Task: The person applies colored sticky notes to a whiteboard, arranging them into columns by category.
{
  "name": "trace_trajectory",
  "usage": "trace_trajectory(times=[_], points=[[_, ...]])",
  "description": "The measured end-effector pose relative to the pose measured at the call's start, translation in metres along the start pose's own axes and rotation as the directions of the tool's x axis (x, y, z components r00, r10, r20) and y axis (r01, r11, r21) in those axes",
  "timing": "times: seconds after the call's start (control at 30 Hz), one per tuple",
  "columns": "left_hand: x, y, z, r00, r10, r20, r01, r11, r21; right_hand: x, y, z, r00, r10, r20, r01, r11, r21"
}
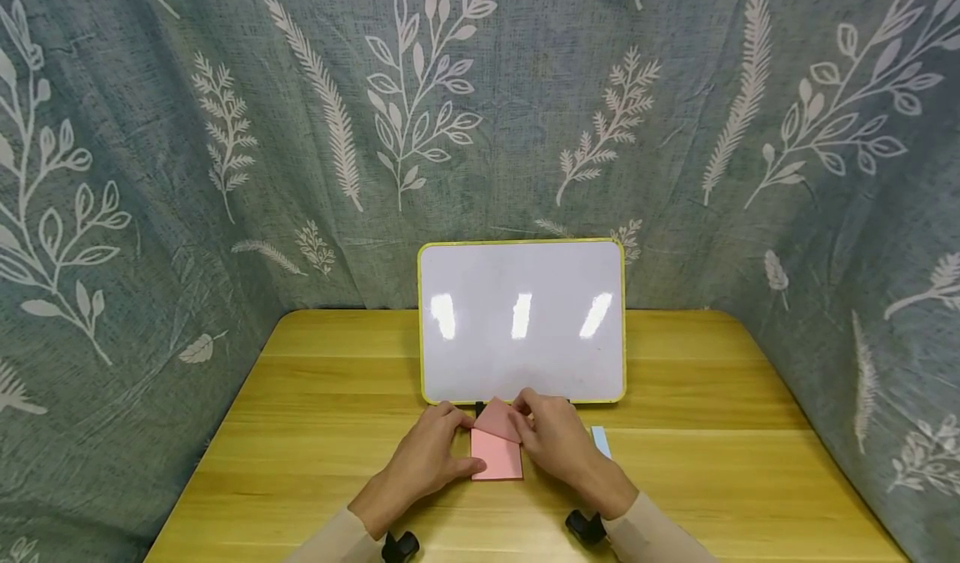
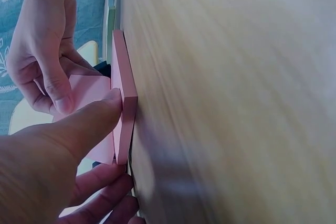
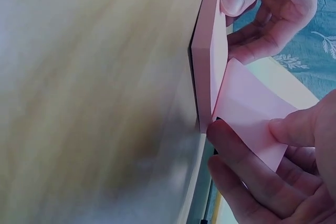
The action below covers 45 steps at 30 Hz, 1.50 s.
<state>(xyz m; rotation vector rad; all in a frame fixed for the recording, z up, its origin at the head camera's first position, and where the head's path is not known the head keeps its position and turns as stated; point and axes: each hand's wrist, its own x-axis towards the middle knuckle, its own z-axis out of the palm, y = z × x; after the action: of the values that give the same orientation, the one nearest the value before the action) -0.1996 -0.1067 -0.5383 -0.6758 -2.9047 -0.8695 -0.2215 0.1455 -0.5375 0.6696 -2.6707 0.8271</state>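
Note:
A thick pad of pink sticky notes (image 1: pixel 497 458) lies on the table in front of the whiteboard. Its top sheet (image 1: pixel 495 419) is raised off the pad at an angle and still meets it along one edge. My left hand (image 1: pixel 427 456) grips the pad from the left, with the thumb (image 2: pixel 92 127) pressed on its top face and the fingers at its far edge. With the thumb and fingers of my right hand (image 1: pixel 561 444) I pinch the lifted pink sheet (image 3: pixel 251 109) near its corner.
A whiteboard (image 1: pixel 521 271) with a yellow frame stands upright behind the hands. A light blue paper piece (image 1: pixel 600 439) lies right of my right hand, partly hidden by that arm. Leaf-patterned curtain (image 1: pixel 300 171) surrounds the wooden table (image 1: pixel 337 379) at the back and sides.

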Motion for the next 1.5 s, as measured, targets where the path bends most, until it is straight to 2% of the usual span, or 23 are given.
trace_trajectory(times=[0.17, 0.43, 0.63, 0.73, 0.93, 1.2, 1.27, 1.37, 1.43, 1.5], points=[[0.001, 0.0, 0.001, 1.0, -0.007, 0.001, 0.007, 1.0, 0.004, 0.002, 0.003, -0.003, 0.999, 0.042, 0.011, -0.042, 0.998, 0.038], [0.001, -0.001, 0.001, 1.0, 0.015, -0.005, -0.015, 1.0, 0.001, 0.003, 0.008, -0.006, 0.998, 0.063, -0.014, -0.063, 0.997, 0.034], [0.002, 0.002, -0.002, 1.0, 0.004, 0.012, -0.004, 1.0, 0.003, 0.004, 0.011, -0.013, 0.992, 0.119, -0.036, -0.117, 0.992, 0.055], [0.003, 0.004, -0.002, 1.0, -0.003, 0.021, 0.003, 1.0, 0.006, 0.005, 0.011, -0.019, 0.988, 0.137, -0.07, -0.132, 0.988, 0.075], [0.002, 0.006, -0.002, 0.999, -0.018, 0.032, 0.018, 1.0, 0.016, 0.006, 0.009, -0.03, 0.972, 0.143, -0.187, -0.123, 0.986, 0.115], [0.003, 0.011, -0.006, 0.999, -0.037, 0.032, 0.036, 0.999, 0.038, 0.003, 0.008, -0.039, 0.957, 0.085, -0.277, -0.051, 0.99, 0.128], [0.004, 0.013, -0.009, 0.999, -0.053, 0.006, 0.053, 0.998, 0.021, 0.002, 0.008, -0.04, 0.953, 0.051, -0.298, -0.013, 0.992, 0.127], [0.007, 0.018, -0.016, 0.995, -0.055, -0.083, 0.053, 0.998, -0.03, 0.002, 0.008, -0.038, 0.948, -0.016, -0.318, 0.055, 0.992, 0.114], [0.01, 0.021, -0.022, 0.987, -0.026, -0.158, 0.015, 0.997, -0.07, 0.002, 0.007, -0.037, 0.943, -0.063, -0.327, 0.102, 0.989, 0.105], [0.014, 0.024, -0.028, 0.972, 0.025, -0.233, -0.048, 0.994, -0.093, 0.002, 0.006, -0.035, 0.938, -0.105, -0.332, 0.145, 0.984, 0.1]])
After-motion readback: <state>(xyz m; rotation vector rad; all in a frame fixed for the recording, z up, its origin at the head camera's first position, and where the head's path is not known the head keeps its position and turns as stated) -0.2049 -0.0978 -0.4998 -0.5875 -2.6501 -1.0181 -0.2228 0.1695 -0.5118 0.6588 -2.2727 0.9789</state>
